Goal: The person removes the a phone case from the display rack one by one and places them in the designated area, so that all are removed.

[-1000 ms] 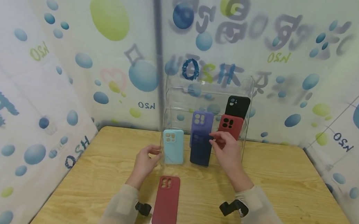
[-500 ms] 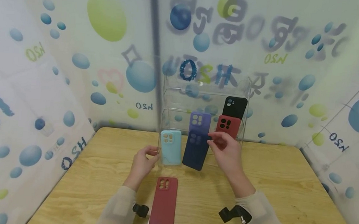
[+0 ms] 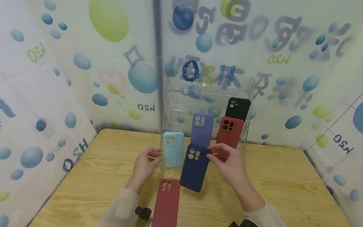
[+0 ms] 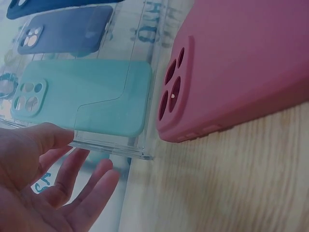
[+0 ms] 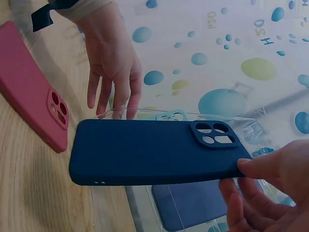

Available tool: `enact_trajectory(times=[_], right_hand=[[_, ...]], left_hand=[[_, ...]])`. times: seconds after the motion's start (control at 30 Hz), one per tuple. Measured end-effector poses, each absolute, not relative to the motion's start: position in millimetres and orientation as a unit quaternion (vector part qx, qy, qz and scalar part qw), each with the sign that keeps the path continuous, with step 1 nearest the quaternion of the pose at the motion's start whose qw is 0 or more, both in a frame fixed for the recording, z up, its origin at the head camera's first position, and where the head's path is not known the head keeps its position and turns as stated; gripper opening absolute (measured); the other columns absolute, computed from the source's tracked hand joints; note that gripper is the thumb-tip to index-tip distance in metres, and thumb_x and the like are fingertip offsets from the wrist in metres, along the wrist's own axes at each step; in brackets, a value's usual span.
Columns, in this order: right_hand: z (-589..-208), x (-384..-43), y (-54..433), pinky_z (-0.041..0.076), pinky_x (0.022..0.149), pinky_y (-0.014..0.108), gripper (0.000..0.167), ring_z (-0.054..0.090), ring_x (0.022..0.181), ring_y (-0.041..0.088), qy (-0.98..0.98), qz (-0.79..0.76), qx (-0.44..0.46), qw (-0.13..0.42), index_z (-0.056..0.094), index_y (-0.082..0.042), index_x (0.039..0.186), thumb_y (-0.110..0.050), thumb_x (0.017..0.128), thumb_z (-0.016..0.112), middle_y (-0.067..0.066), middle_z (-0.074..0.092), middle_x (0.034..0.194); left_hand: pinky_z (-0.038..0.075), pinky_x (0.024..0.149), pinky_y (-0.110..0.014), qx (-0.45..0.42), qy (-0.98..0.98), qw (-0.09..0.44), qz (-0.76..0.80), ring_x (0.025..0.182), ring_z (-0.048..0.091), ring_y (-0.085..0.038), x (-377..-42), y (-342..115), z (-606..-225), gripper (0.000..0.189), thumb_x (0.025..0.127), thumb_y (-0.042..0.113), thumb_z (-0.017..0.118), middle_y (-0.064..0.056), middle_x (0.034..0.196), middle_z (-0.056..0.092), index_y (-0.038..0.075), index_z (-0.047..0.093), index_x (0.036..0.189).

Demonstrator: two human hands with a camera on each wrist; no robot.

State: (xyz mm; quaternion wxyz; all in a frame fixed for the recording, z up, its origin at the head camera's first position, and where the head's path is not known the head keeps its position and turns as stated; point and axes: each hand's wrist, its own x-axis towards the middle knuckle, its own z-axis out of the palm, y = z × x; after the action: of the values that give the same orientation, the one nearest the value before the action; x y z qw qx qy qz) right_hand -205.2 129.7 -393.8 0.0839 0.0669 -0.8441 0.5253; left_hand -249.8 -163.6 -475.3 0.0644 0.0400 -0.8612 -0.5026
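My right hand [image 3: 230, 164] pinches a navy blue phone case [image 3: 194, 172] by its upper right edge, between thumb and fingers. The case hangs tilted in front of the clear display rack [image 4: 118, 147], its camera cutouts at the top. My left hand [image 3: 144, 165] grips the rack's left side edge, thumb in front and fingers behind. Right beside that hand, a light blue phone case [image 3: 175, 157] stands in the rack's bottom tier. A purple phone case [image 3: 201, 134] stands in the rack behind the navy one, its lower part hidden in the head view.
A dark red phone case [image 3: 165, 211] lies flat on the wooden table [image 3: 101, 178] between my forearms. Another red case [image 3: 231, 133] and a black case [image 3: 238, 109] stand on the rack's right side. A patterned wall [image 3: 123, 88] rises behind the table.
My right hand has drawn the navy case out of the rack's bottom tier, toward me and slightly left, uncovering more of the purple case. My left hand has stayed on the rack edge.
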Motion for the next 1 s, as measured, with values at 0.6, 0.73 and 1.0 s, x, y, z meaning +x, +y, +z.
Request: enact_trajectory(times=[0.6,0.73,1.0], right_hand=[[-419,-203,139,0.060,0.072,0.030,0.020,0.075,0.084,0.020,-0.836,0.537,0.095,-0.053,0.075,-0.007,0.111,-0.006,0.091,0.076,0.010,0.073,0.103],[-431,-205,140,0.062,0.072,0.033,0.021,0.076,0.083,0.022,-0.831,0.539,0.122,-0.061,0.074,-0.002,0.112,-0.004,0.091,0.075,0.014,0.072,0.102],[-454,-208,140,0.063,0.073,0.045,0.022,0.076,0.083,0.022,-0.834,0.536,0.109,-0.073,0.075,-0.005,0.113,-0.006,0.091,0.076,0.010,0.071,0.100]], left_hand=[[0.063,0.069,-0.031,0.037,-0.846,0.063,-0.528,0.090,0.071,-0.026,-250,-164,-477,0.021,0.095,0.006,0.072,-0.019,0.107,0.071,0.005,0.072,0.116],[0.063,0.067,-0.030,0.035,-0.846,0.066,-0.528,0.087,0.071,-0.026,-250,-164,-477,0.020,0.095,0.006,0.071,-0.019,0.106,0.071,0.004,0.072,0.115],[0.063,0.068,-0.030,0.034,-0.844,0.056,-0.532,0.087,0.071,-0.024,-251,-164,-476,0.021,0.096,0.006,0.071,-0.019,0.108,0.070,0.005,0.071,0.117]])
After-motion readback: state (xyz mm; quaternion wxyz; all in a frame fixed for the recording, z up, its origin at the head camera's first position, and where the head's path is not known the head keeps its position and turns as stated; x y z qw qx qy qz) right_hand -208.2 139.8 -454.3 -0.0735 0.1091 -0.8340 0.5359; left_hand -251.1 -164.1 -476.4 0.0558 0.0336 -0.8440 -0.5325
